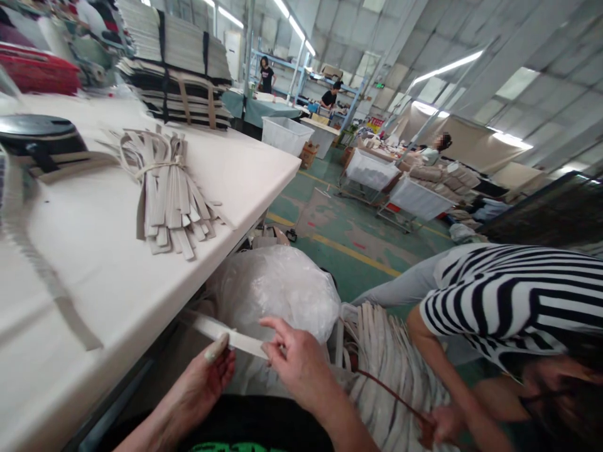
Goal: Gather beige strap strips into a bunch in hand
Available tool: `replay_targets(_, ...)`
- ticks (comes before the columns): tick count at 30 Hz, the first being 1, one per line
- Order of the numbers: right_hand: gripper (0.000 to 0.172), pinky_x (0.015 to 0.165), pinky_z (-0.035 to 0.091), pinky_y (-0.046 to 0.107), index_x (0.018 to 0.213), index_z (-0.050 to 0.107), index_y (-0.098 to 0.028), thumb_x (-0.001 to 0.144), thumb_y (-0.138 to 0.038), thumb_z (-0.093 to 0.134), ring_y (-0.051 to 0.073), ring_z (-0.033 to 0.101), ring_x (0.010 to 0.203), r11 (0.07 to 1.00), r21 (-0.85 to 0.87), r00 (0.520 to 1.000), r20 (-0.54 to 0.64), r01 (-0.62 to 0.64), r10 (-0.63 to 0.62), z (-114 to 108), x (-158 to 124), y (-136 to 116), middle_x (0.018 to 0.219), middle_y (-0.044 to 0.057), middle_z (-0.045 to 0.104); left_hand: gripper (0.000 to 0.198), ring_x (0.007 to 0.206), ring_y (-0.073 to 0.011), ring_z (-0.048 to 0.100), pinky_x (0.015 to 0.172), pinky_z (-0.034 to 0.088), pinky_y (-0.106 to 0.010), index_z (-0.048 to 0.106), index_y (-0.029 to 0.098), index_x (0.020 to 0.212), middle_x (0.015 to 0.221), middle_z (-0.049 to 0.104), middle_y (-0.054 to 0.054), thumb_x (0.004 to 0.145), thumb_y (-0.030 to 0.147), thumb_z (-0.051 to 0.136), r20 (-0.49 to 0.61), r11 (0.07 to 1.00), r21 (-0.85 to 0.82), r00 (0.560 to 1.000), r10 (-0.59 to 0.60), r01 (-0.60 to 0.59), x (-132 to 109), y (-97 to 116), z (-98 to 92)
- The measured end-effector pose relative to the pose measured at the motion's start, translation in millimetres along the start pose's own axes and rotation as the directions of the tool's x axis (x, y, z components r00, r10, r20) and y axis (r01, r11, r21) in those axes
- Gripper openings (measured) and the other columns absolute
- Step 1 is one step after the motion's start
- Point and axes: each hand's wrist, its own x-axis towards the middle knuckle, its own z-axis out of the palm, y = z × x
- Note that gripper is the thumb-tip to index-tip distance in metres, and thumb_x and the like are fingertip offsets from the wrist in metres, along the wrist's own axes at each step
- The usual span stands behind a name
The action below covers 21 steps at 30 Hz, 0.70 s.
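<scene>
pale strip [247, 344] spanned between both hands, long axis slanting from table edge down to the right.

left hand [211, 373]: thumb pressed on the strip's upper face, fingers curled beneath, pinching it partway along; this hand is the nearer to the table [268, 179]. right hand [301, 364]: thumb and a bent finger pinch the strip's right end, one finger raised clear. from the left grip the strip runs both ways: up-left towards the table's edge, where its far end is hard to make out, and right to the other pinch. it passes in front of the clear plastic bag [287, 282]. tied strip bundle [164, 194] lies on the table, up-left of both hands, touched by neither.
</scene>
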Motion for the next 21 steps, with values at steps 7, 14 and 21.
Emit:
replay_targets(7, 0.040, 0.067, 0.041, 0.025, 0.128, 0.061, -0.028, 0.088, -0.030, 0.059, 0.016, 0.063, 0.070, 0.999, 0.032, 0.996, 0.090, -0.016, 0.013, 5.5, 2.9, 2.8, 0.075, -0.001, 0.070, 0.009, 0.056, -0.0108, 0.065, 0.052, 0.057, -0.019, 0.066, 0.010, 0.083, 0.069, 0.066, -0.004, 0.090, 0.009, 0.061, 0.006, 1.000, 0.013, 1.000, -0.019, 0.019, -1.7, -6.4, 4.3)
replay_targets(14, 0.038, 0.070, 0.041, 0.025, 0.125, 0.063, -0.030, 0.088, -0.023, 0.056, 0.017, 0.066, 0.078, 0.997, -0.076, 0.999, 0.041, 0.009, -0.006, 8.7, -0.2, -0.1, 0.084, 0.000, 0.071, 0.009, 0.059, -0.0126, 0.066, 0.055, 0.058, -0.020, 0.067, 0.008, 0.082, 0.071, 0.067, -0.007, 0.088, 0.014, 0.065, 0.091, 0.994, 0.076, 0.992, -0.086, 0.079, -1.3, -17.3, 6.4)
replay_targets(21, 0.041, 0.074, 0.046, 0.024, 0.129, 0.059, -0.031, 0.088, -0.027, 0.059, 0.017, 0.069, 0.081, 0.999, -0.029, 1.000, 0.002, 0.028, -0.028, 1.3, -11.8, -2.6, 0.086, -0.002, 0.073, 0.017, 0.056, -0.0107, 0.064, 0.053, 0.057, -0.019, 0.067, 0.014, 0.086, 0.072, 0.065, -0.002, 0.093, 0.009, 0.052, -0.070, 0.988, 0.139, 0.994, 0.082, -0.072, 5.4, 2.0, -8.8)
